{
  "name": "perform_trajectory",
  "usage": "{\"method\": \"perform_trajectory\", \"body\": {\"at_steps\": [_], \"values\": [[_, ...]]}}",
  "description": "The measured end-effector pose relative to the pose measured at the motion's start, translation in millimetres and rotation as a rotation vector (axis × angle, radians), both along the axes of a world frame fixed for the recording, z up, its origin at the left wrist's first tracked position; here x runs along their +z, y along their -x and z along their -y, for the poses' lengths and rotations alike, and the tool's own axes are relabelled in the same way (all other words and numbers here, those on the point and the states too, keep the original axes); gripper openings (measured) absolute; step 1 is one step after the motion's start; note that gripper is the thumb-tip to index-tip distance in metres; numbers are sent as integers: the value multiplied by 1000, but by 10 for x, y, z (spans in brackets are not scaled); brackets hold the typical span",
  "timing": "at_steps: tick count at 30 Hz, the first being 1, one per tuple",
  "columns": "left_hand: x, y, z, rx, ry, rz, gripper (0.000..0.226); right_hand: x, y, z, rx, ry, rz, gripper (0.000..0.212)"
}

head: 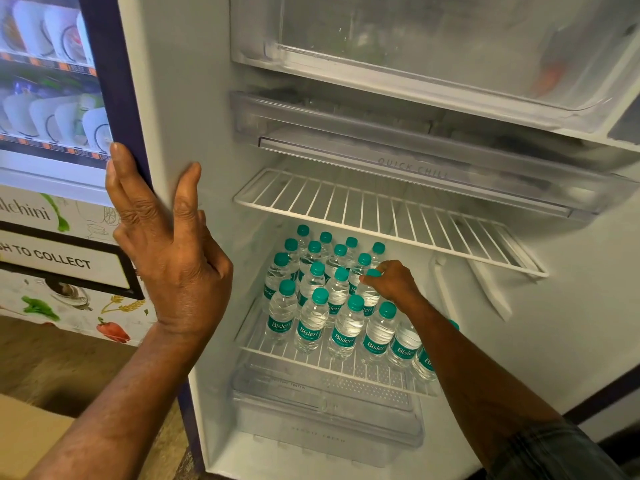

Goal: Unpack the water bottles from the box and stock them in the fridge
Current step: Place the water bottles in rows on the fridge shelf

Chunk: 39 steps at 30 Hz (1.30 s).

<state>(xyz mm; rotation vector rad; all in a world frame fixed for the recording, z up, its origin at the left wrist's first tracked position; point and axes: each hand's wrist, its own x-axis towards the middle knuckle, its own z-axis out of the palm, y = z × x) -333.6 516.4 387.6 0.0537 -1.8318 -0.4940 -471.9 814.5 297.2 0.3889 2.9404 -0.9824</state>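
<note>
Many bottles [313, 323] crowd shelf [254, 342]; our right hand [393, 280] fingers [367, 279] grasp one bottle [370, 296] toward right edge, could topple neighbours; left hand [173, 258] fingers straight against fridge [180, 98].

Bottles [325, 299] are packed tight on the left and middle of the lower wire shelf [367, 372], caps nearly touching, and I see no lane between them. The upper wire shelf [381, 216] roofs the space, yet the gap over the caps takes my right hand [393, 282], which grips a bottle [369, 294] at the pack's right edge. Right of the pack there is open room toward the fridge wall [571, 306], but a white bracket [488, 289] slants across it. My left hand [166, 247] lies on the left edge of the opening.
</note>
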Motion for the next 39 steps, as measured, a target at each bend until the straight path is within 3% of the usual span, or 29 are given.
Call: {"method": "perform_trajectory", "body": {"at_steps": [9,13,17,21,26,32,39], "values": [[-8,-11,-2,-22,-7,22,53,123,-75,-19,-96,141,-106,57],[-2,-16,11,-37,-11,30,55,297,-270,41,-276,398,-329,41],[-2,-53,10,-85,-5,28,55,324,-733,327,-318,503,-580,24],[-27,-184,115,-190,49,27,49,248,-1424,818,-182,572,-743,11],[-316,-791,428,-213,19,101,43,-109,-2175,1437,66,624,-755,6],[-1127,-1812,1128,-59,-241,256,48,-621,-2895,2118,372,588,-630,6],[-2119,-2898,1658,109,-410,498,45,-1156,-3504,2786,629,594,-433,9]]}}
